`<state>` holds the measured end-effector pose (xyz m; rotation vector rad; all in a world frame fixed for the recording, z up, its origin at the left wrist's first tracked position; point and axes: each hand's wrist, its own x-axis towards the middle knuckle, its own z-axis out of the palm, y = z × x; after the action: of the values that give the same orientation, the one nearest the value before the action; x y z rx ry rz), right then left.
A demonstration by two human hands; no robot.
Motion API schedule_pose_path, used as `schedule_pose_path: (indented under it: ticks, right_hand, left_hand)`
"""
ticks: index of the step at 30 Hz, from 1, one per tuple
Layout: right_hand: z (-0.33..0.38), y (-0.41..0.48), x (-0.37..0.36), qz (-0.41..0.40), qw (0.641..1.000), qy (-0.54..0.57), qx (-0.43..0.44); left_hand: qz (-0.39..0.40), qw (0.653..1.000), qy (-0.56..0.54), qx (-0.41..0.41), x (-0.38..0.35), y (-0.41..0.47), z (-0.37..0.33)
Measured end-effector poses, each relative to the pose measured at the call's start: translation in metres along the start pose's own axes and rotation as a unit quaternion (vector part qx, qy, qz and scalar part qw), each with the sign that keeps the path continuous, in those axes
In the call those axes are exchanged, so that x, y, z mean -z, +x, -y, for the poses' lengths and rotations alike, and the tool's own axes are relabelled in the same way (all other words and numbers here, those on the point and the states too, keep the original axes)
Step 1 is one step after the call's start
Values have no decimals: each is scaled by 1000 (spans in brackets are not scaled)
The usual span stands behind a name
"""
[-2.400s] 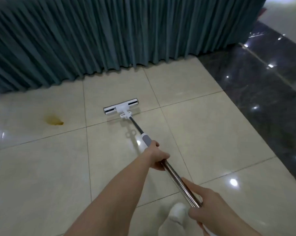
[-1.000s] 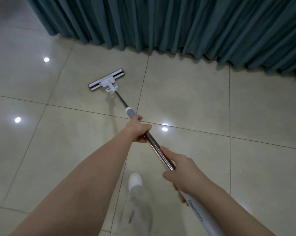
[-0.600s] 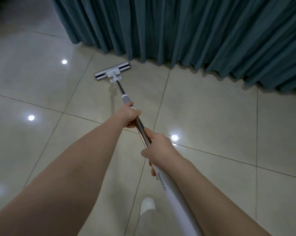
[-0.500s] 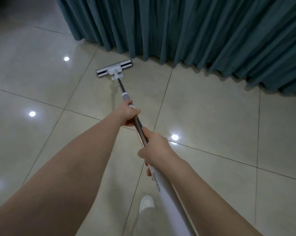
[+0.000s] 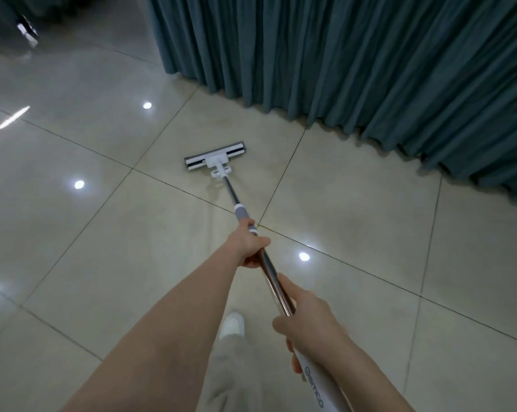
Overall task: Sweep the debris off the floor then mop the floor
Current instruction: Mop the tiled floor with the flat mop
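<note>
A flat mop with a white and black head (image 5: 215, 159) lies on the glossy beige tiled floor (image 5: 132, 248), a short way in front of a teal curtain. Its metal pole (image 5: 266, 266) runs back toward me. My left hand (image 5: 250, 248) grips the pole just below the grey collar. My right hand (image 5: 308, 322) holds it lower down, where the metal meets the white handle with lettering. No debris shows on the tiles around the mop head.
A long teal curtain (image 5: 355, 63) hangs to the floor across the back and right. My foot in a white shoe (image 5: 233, 324) stands on the tile below the pole. A dark object (image 5: 28, 31) sits at the far upper left. Ceiling lights glint on the tiles.
The mop head has been drawn back from the curtain's hem toward me. My view has shifted right, and my hands sit lower in the frame, still on the pole.
</note>
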<state>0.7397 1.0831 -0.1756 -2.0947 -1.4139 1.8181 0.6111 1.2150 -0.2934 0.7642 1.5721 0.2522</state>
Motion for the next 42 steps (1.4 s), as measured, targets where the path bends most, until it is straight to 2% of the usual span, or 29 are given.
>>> schedule_pose_path:
  ticks: [4,6,10,13,19,23,27,32,37,42]
  right_hand:
    - [-50,-52,-9,0,1000,23,-11]
    - [-55,-59,-9,-19,999,43,-1]
    - [-27,-59,4,-35,996,77,29]
    - [1,-46,15,-36,993,109,33]
    - [70,35,34,-51,990,126,36]
    - [147,117,54,-20,989,141,31]
    - [232,196,80,-19,985,167,30]
    - [313,277,113,-30,979,198,26]
    - [331,309,141,-29,982,185,28]
    - [300,278,149,-23,983,184,9]
  left_hand:
    - [13,1000,-12,14,-42,-48,38]
    - [-12,1000,-9,10,-56,-63,45]
    - [-97,995,-29,-23,-64,-77,36]
    - [-131,990,-22,-49,-49,-66,12]
    - [-148,988,2,-50,8,10,-52]
    - [-157,986,8,-56,74,87,-112]
    - [-165,986,-1,-36,143,167,-182]
    - [-159,986,11,-53,201,247,-263]
    - [-148,987,-30,-53,206,283,-299]
    - [-129,990,-19,-53,171,266,-283]
